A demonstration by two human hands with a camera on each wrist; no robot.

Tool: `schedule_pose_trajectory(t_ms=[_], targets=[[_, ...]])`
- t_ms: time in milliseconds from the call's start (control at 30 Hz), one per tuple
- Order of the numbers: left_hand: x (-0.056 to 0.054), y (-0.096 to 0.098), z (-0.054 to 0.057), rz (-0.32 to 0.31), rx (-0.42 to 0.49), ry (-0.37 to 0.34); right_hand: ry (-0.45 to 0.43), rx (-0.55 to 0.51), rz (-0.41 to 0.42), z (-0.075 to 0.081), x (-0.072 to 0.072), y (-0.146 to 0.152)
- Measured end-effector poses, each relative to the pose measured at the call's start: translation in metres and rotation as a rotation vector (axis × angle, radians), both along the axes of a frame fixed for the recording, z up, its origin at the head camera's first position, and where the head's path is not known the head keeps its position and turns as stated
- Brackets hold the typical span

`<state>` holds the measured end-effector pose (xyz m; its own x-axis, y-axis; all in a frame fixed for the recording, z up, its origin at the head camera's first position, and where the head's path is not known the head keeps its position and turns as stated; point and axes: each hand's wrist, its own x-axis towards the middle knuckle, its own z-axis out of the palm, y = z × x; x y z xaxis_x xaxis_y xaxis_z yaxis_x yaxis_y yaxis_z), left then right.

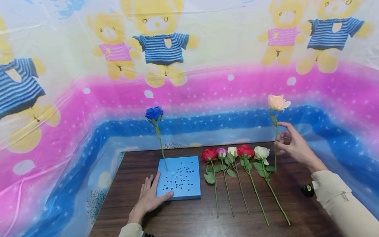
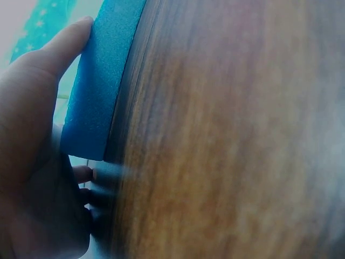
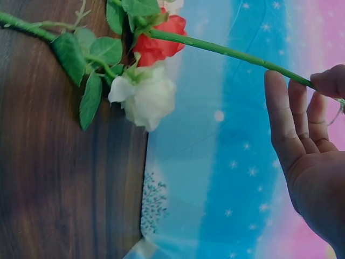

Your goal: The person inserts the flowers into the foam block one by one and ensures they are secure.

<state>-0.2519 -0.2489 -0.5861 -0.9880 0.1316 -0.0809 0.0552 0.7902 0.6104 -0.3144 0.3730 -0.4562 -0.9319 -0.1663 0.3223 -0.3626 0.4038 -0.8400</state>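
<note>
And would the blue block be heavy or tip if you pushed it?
The blue block is probably light, since its side looks grainy like foam. It seems unlikely to tip, lying flat and low. The blue rose in it may wobble, being tall and thin.

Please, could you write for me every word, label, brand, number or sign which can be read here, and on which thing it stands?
No text can be read with certainty.
Right sleeve: a small dark mark, perhaps letters or digits, too small to read.
Black thing beside that sleeve: a tiny pale mark, too small to make out.
Blue block, peach rose and patterned cloth: no writing seen.
</note>
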Motion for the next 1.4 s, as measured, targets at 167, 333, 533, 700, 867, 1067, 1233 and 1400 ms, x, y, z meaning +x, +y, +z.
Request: schedule_pose_trajectory(t_ms=[167,333,533,700,867,1067,1233,1400], targets=[[0.001,0.0,0.0,-0.003,0.006,-0.002,0.052,-0.002,-0.001,0.006,-0.004,-0.012],[0.001,0.0,0.0,-0.004,0.005,0.0,0.112,-0.005,0.027,0.008,-0.008,-0.021],[0.001,0.0,0.001,-0.001,0.0,0.007,0.131,-0.039,0.066,0.008,-0.011,-0.031],[0.002,-0.001,-0.001,0.001,-0.003,0.011,0.111,-0.058,0.061,0.011,-0.012,-0.045],[0.0,-0.001,-0.001,0.001,0.0,0.004,0.12,-0.045,0.067,0.011,-0.018,-0.061],[0.001,-0.004,0.0,0.006,0.013,0.006,0.146,-0.008,0.073,0.01,-0.027,-0.087],[0.0,-0.004,0.0,0.002,0.005,0.019,0.113,-0.06,0.093,0.007,-0.029,-0.108],[0.002,-0.003,-0.001,-0.002,0.01,0.02,0.109,-0.075,0.095,0.005,-0.033,-0.126]])
